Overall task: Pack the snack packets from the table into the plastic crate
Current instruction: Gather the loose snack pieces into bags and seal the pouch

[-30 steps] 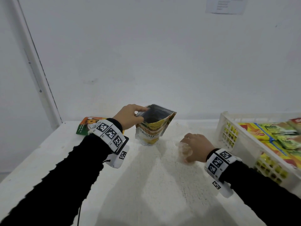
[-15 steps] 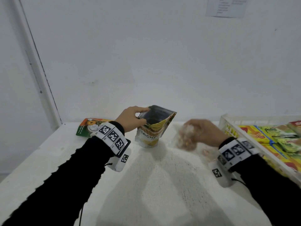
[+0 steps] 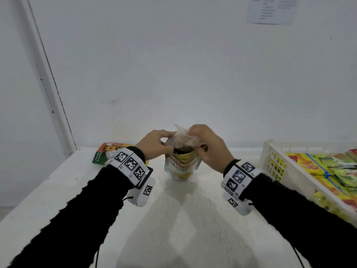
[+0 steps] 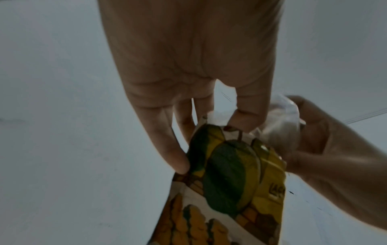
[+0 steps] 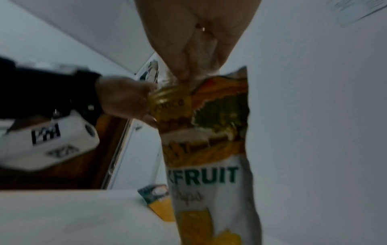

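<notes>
A yellow and white jackfruit chips pouch stands upright at the middle of the white table, its top open. My left hand pinches the pouch's top left edge. My right hand grips a small clear bag of snacks right over the pouch's mouth. The left wrist view has the pouch and the clear bag close up. In the right wrist view the pouch hangs below my fingers. A white plastic crate at the right holds several yellow and green packets.
A flat orange and green packet lies at the table's back left, behind my left wrist, and it shows in the right wrist view as the flat packet. A white wall runs close behind the table. A paper sheet hangs high on it.
My right hand lifted the clear bag from the table and carried it left and up to the pouch's mouth. The left hand kept its hold on the pouch's top.
</notes>
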